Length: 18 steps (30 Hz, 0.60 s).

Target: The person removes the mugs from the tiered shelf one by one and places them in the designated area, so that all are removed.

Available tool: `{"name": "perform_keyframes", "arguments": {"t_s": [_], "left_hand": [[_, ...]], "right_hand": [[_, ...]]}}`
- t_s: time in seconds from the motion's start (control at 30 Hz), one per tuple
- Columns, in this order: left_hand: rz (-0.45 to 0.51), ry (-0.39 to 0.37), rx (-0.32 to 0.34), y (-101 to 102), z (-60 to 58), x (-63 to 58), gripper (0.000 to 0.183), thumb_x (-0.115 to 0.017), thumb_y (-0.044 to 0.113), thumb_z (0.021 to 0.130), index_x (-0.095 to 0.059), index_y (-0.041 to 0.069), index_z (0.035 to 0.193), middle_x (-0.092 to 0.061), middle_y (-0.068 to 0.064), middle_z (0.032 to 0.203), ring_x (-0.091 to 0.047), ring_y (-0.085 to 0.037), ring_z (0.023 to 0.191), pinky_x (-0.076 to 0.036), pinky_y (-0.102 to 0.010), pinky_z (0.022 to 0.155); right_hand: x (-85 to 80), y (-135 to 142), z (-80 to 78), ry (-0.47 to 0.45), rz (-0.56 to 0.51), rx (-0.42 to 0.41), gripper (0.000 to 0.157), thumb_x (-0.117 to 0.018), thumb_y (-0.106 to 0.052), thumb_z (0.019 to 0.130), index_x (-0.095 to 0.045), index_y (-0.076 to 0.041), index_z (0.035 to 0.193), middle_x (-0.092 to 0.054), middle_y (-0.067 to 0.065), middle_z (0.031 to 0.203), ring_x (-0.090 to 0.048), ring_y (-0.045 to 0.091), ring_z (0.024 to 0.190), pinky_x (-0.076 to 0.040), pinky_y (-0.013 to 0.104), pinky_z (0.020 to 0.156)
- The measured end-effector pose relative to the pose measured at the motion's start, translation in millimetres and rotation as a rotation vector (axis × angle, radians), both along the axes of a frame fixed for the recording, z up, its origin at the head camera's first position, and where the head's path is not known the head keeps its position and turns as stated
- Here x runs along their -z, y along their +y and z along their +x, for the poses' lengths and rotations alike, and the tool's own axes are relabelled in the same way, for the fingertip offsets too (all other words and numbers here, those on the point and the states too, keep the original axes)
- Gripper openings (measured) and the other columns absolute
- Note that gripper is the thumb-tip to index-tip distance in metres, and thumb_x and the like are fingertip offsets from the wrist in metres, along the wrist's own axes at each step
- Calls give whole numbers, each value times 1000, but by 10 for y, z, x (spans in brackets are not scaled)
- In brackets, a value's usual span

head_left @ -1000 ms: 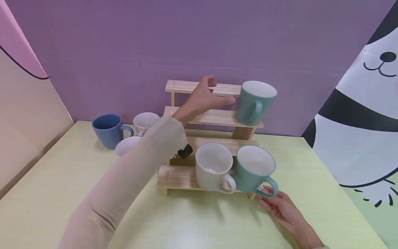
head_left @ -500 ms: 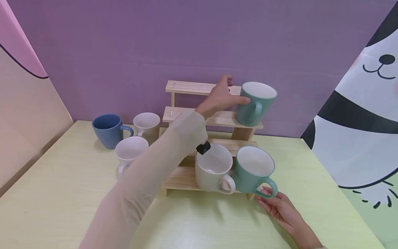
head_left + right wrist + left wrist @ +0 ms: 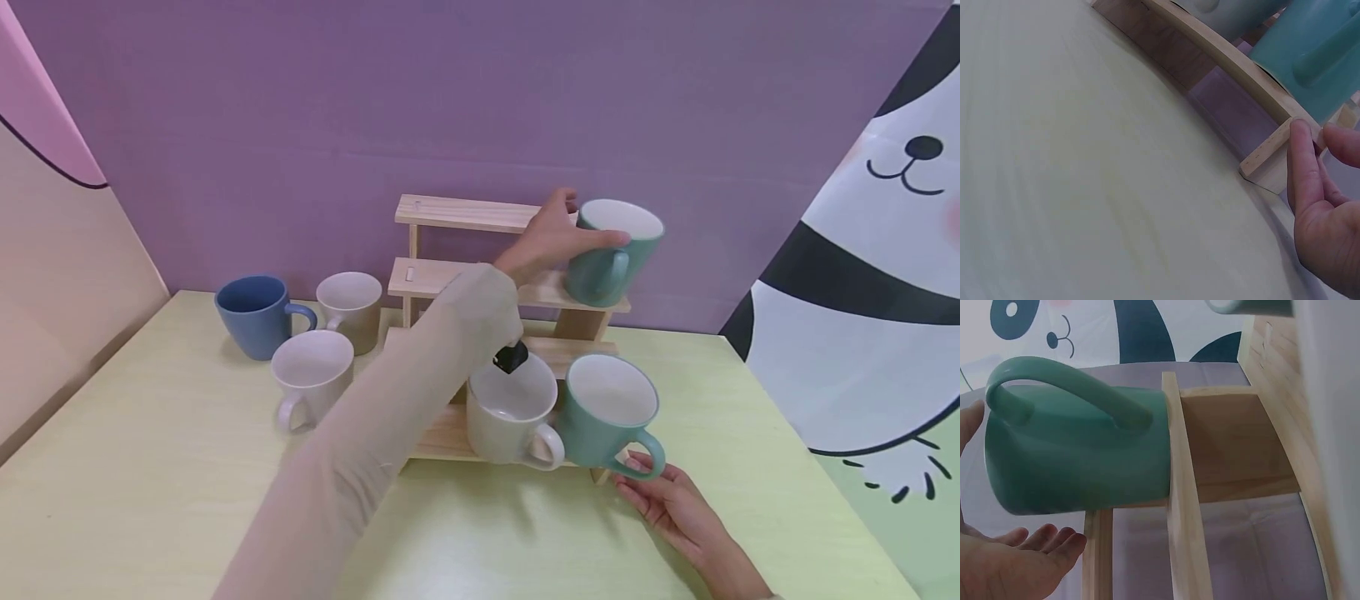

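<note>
A teal mug [image 3: 592, 282] with a white inside stands on the second shelf from the top of a wooden tiered rack [image 3: 450, 212]. My left hand [image 3: 558, 236] reaches around it, thumb across the near side above the handle and fingers behind. In the left wrist view those fingers [image 3: 1054, 547] are spread around the mug [image 3: 1079, 456] with a gap below it. My right hand [image 3: 678, 512] pinches the front right corner of the rack [image 3: 1269, 153] between thumb and fingers. On the lowest shelf sit a white mug [image 3: 491, 429] and another teal mug [image 3: 585, 425], side by side.
Left of the rack stand a blue mug [image 3: 258, 325], a mug with a beige outside [image 3: 363, 321] and a white mug [image 3: 318, 387] on the pale table [image 3: 150, 483]. A purple backdrop [image 3: 480, 92] rises behind the rack. My left forearm passes over the lower shelves.
My left hand has moved right, from beside the upper teal mug to around its near and far sides. My right hand stays at the rack's corner.
</note>
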<state>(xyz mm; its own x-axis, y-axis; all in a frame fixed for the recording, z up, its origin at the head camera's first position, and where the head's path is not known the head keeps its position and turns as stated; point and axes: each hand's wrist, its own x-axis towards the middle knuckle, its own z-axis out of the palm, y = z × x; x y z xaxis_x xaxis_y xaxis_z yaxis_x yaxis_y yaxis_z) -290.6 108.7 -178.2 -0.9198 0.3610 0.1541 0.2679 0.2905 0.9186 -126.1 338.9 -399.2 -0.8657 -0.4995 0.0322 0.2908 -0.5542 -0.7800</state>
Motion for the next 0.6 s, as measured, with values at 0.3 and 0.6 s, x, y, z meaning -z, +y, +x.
{"name": "perform_keyframes", "arguments": {"t_s": [0.3,0.6], "left_hand": [[20,-9,23,128,10,25,89,-76,41,77,-27,15,145,-48,-1,129,-52,-17,111,-49,-30,86],[32,-30,-23,196,15,14,87,-79,38,74,-32,18,144,-50,1,129,-53,-16,109,-51,-33,84]], "right_hand": [[-12,-2,2,-30,25,26,29,-38,6,99,-63,-4,109,-69,10,106,-67,17,100,-51,25,92],[0,30,-3,-15,28,21,31,-37,9,98,-63,-3,110,-68,11,106,-67,16,101,-51,24,92]]}}
